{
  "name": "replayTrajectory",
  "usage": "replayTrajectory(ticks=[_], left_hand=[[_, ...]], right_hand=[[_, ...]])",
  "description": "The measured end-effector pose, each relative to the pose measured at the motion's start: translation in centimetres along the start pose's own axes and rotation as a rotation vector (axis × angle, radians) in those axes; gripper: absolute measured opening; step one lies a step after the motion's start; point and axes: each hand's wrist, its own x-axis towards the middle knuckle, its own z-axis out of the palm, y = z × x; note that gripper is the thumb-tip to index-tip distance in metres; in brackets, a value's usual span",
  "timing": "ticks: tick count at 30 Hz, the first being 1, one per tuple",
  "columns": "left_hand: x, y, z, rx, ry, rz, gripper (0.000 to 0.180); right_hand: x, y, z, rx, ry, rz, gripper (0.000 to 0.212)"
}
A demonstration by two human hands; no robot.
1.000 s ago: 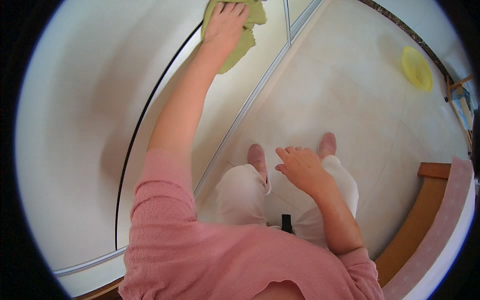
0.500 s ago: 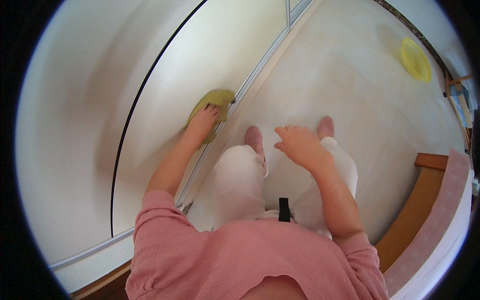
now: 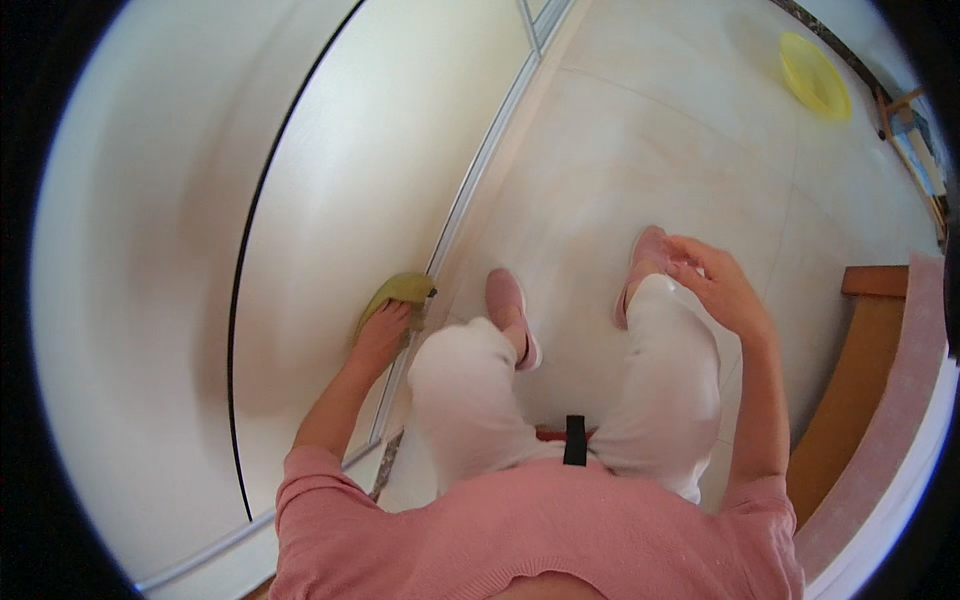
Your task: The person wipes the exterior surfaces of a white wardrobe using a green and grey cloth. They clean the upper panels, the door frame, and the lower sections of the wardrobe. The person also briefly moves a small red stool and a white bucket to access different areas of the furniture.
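My left hand [image 3: 382, 332] is stretched out to the left, its fingers curled on a yellow-green cloth [image 3: 400, 286]. The cloth lies bunched against a glossy cream sliding door panel [image 3: 390, 140], right by the panel's silver metal edge strip [image 3: 480, 180]. Part of the cloth is hidden beneath my fingers. My right hand [image 3: 718, 288] hangs in the air above my right shoe [image 3: 640, 262]. Its fingers are loosely bent and apart, with nothing in them.
A yellow plastic basin [image 3: 815, 78] stands on the pale tiled floor [image 3: 690, 150] at the far right. To my right is a wooden bed frame [image 3: 862, 360] with a pinkish mattress edge [image 3: 915, 390]. A wooden stand [image 3: 910, 150] holding several things is at the far right wall.
My left hand and the cloth have slid nearer to me along the panel's edge. My right hand has swung out to the right, away from between my legs. The view has shifted somewhat.
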Motion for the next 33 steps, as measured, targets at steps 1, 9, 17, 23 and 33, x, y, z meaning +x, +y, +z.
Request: replayTrajectory(ticks=[1, 9, 17, 23, 33], left_hand=[[3.1, -0.7, -0.6, 0.089, -0.030, 0.032, 0.046], [30.4, -6.9, -3.8, 0.296, 0.028, 0.113, 0.049], [47.7, -12.9, -9.6, 0.436, 0.348, 0.064, 0.047], [52.4, -12.1, -7.3, 0.461, 0.379, 0.084, 0.033], [40.6, -6.9, 7.9, 0.039, 0.057, 0.170, 0.027]], right_hand=[[0.7, 2.2, 0.3, 0.120, 0.016, 0.066, 0.035], [6.8, 15.0, 5.9, 0.135, -0.171, 0.347, 0.029], [6.9, 20.2, 13.8, 0.130, -0.096, 0.423, 0.030], [6.0, 21.6, 16.0, 0.105, -0.082, 0.392, 0.028], [7.6, 24.4, 15.4, 0.027, -0.116, 0.410, 0.026]])
